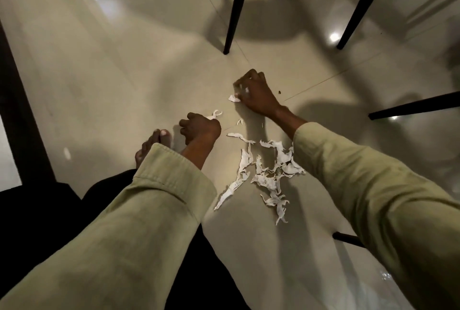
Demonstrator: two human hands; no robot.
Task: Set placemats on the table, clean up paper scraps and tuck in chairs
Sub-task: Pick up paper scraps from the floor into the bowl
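A heap of torn white paper scraps lies on the glossy beige floor between my two arms. My right hand reaches past the heap, its fingers curled round small white scraps, with one scrap sticking out at its left edge. My left hand is down at the floor with curled fingers, and a thin scrap pokes out from it. A few small loose bits lie between the two hands. No placemat or tabletop is in view.
Two black chair legs stand ahead on the floor tiles. Another dark leg reaches in from the right, and a short one shows under my right sleeve. My bare foot is beside the left hand. Dark furniture borders the left.
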